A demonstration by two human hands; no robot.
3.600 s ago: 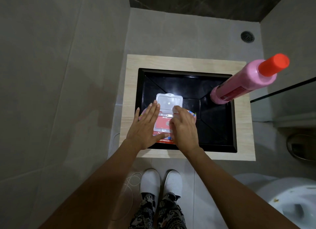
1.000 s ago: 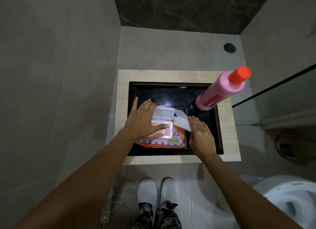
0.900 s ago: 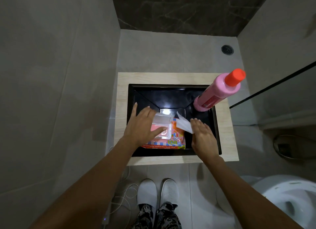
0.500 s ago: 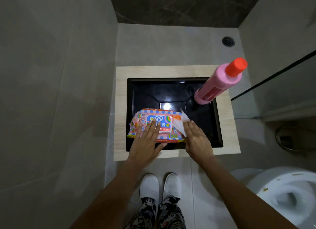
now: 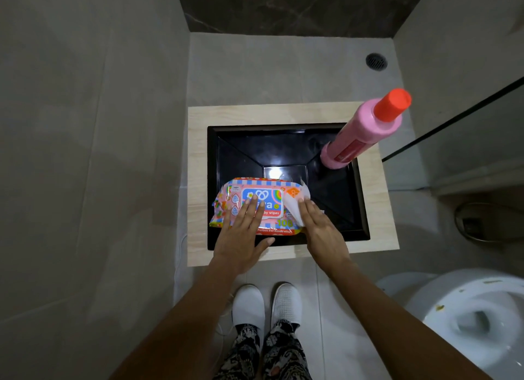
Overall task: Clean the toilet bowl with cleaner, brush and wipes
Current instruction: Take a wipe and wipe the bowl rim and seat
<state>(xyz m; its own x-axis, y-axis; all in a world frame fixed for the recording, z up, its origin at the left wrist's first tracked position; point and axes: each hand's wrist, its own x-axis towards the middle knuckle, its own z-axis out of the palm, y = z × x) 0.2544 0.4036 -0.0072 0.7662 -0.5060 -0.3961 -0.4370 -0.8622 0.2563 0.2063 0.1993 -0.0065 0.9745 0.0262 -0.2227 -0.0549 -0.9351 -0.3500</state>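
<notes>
While the left hand (image 5: 243, 238) lies flat with spread fingers on the baby wipes pack (image 5: 256, 206) in the black sink (image 5: 283, 150), the right hand (image 5: 320, 229) pinches a wipe (image 5: 295, 206), which might tear or drag extras out if yanked

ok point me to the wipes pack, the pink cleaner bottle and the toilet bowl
wipes pack (image 5: 262, 201): head view, on its printed front label.
pink cleaner bottle (image 5: 360, 138): head view, on the middle of its pink body.
toilet bowl (image 5: 442, 294): head view, on its white rim.
</notes>
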